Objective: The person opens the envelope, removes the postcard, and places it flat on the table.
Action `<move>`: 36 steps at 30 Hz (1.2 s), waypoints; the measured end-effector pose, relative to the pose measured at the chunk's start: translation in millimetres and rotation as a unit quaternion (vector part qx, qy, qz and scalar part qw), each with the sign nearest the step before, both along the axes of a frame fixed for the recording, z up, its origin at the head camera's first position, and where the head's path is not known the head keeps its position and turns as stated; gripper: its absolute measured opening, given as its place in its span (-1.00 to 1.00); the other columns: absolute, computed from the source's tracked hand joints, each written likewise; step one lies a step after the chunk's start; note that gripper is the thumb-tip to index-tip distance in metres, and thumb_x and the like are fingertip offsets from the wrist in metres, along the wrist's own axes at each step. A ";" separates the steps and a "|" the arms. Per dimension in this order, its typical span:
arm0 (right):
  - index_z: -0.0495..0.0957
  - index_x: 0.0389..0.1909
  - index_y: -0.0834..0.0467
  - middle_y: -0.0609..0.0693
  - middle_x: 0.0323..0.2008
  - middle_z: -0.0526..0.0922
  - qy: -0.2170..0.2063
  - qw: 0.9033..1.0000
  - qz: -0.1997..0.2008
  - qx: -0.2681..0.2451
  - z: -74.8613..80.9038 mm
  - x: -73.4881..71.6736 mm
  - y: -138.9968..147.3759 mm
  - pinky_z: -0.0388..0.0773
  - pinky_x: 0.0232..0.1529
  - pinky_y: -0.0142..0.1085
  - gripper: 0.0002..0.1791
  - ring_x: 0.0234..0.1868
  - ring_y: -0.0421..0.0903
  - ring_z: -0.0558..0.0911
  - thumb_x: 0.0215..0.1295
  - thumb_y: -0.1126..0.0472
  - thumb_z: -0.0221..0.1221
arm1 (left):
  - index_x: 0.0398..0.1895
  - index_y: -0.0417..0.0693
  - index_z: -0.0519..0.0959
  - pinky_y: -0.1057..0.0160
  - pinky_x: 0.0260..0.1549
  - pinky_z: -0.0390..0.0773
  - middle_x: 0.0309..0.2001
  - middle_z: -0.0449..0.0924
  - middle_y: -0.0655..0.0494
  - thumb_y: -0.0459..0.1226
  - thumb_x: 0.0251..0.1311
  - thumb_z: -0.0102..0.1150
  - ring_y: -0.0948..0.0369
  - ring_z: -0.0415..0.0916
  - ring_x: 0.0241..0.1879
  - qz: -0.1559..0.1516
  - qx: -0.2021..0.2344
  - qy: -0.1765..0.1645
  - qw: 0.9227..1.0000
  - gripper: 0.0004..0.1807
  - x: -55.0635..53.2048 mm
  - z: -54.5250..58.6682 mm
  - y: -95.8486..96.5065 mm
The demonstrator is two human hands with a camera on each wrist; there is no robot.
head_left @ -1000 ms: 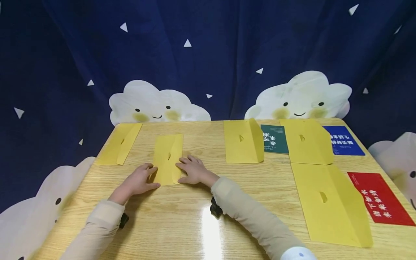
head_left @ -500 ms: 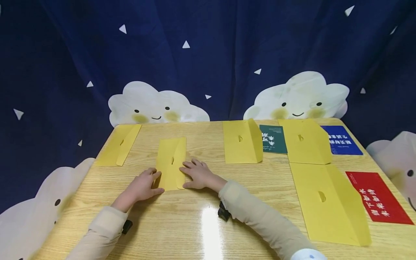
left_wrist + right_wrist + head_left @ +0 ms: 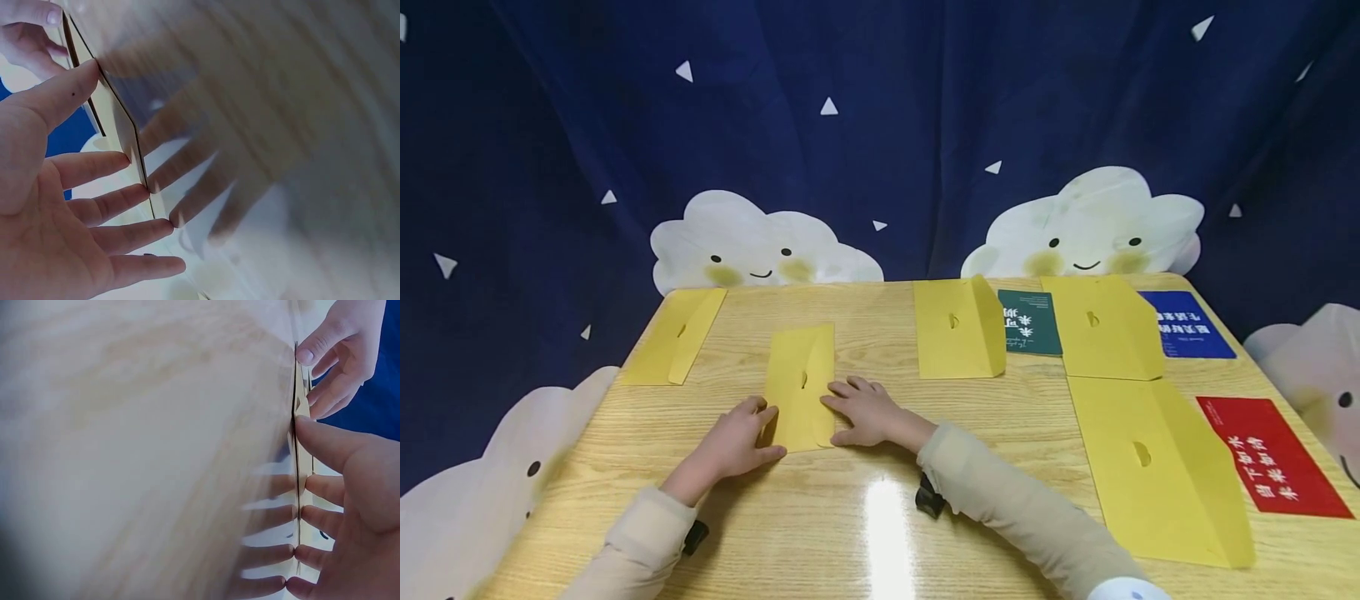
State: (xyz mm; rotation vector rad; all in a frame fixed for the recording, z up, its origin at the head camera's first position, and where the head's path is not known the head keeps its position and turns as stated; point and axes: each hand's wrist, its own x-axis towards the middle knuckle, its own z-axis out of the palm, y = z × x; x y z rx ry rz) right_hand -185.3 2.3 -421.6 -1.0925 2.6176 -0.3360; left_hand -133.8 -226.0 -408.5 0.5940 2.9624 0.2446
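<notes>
A closed yellow envelope lies flat on the wooden table, its flap on the right tucked into a small slot. At its lower left edge is my left hand, thumb and fingers spread against the tabletop. Opposite, my right hand rests fingertips along the flap edge. In the left wrist view, the left hand has fairly straight, parted fingers, tips down at the surface. The right wrist view has the right hand with fingertips in a row at the surface; the envelope itself is seen only edge-on.
Another closed yellow envelope lies at the far left. Toward the right are three yellow envelopes with raised flaps, including a front one. Beside these lie a green card, a blue card and a red card.
Both hands have slid the closed envelope toward the person and slightly right. The other envelopes and the cards stay where they were.
</notes>
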 end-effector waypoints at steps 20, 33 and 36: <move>0.22 0.32 0.03 0.02 0.33 0.16 0.031 0.999 0.018 0.018 2.5 20.6 24.8 0.14 0.17 0.06 -0.29 0.33 0.10 0.08 0.18 -0.14 0.12 | 0.03 -0.41 0.47 -0.34 -0.18 0.31 -0.04 0.40 -0.30 -0.06 -0.05 0.33 -0.16 0.39 -0.04 -0.018 -0.005 0.008 1.000 -0.33 16.6 -3.1 21.4; 0.28 0.28 0.08 0.06 0.30 0.22 0.060 0.997 0.038 0.018 3.7 36.2 41.1 0.21 0.12 0.06 -0.30 0.29 0.12 0.15 0.17 -0.15 0.13 | 0.01 -0.37 0.49 -0.37 -0.14 0.26 -0.04 0.41 -0.27 -0.06 -0.08 0.35 -0.16 0.39 -0.03 -0.027 0.003 0.005 1.000 -0.34 31.3 0.8 34.7; 0.30 0.27 0.09 0.06 0.29 0.24 0.065 0.997 0.042 0.016 3.8 39.5 45.1 0.23 0.10 0.06 -0.31 0.28 0.12 0.16 0.17 -0.14 0.13 | 0.00 -0.35 0.50 -0.38 -0.14 0.25 -0.05 0.41 -0.27 -0.07 -0.08 0.36 -0.16 0.40 -0.04 -0.032 0.006 0.006 0.999 -0.36 33.5 1.8 37.1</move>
